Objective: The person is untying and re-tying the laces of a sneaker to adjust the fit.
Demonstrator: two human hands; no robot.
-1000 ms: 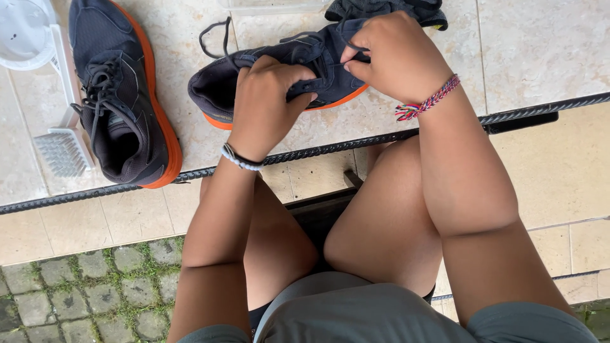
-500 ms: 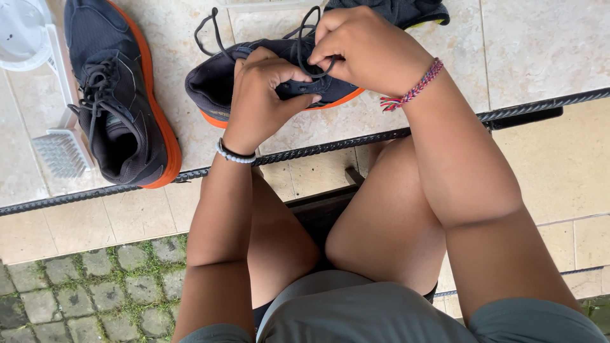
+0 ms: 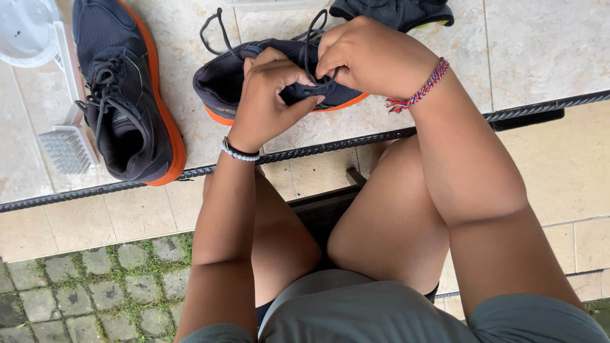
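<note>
Shoe lies crosswise, toe left (sole orange) | left hand grips it | right hand pinches lace

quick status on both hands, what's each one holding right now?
Left hand: closed, gripping the dark shoe at its lace area.
Right hand: closed, fingers pinching the shoe's lace.

A shoe is lying on the counter under both hands, left hand beside right hand. A second shoe is lying to its left, with a brush further left.
</note>
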